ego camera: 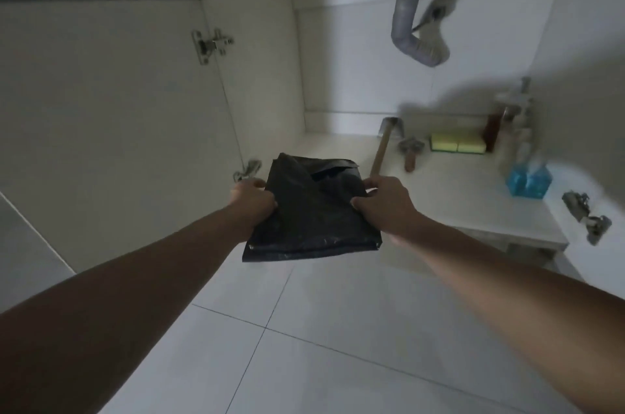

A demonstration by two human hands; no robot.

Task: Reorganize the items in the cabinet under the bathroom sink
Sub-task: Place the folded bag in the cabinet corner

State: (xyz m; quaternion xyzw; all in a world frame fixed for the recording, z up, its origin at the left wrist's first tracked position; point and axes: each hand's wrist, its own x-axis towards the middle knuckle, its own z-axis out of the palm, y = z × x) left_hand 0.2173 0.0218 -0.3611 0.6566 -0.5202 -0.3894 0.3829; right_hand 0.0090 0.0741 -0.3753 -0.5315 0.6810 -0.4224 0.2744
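Both hands are on it: the left hand (pixel 253 200) pinches one side edge and the right hand (pixel 382 204) pinches the other of a folded black plastic bag (pixel 311 214), carried flat between them in the air, right at the open front of the cabinet and over its near edge. The top flap looks loose and partly lifted. Beyond the bag, on the cabinet floor (pixel 456 190), a hammer (pixel 382 146) lies just past the right hand, then a short wooden-handled tool (pixel 411 153), yellow sponges (pixel 456 143), some blurred bottles (pixel 507 129) and a blue pack (pixel 527 180) at the right. A grey drain hose (pixel 412 28) hangs above. The risk, I'd say: slippery film held only at the edges may unfold or sag as it goes in, and the right wrist could nudge the hammer handle.
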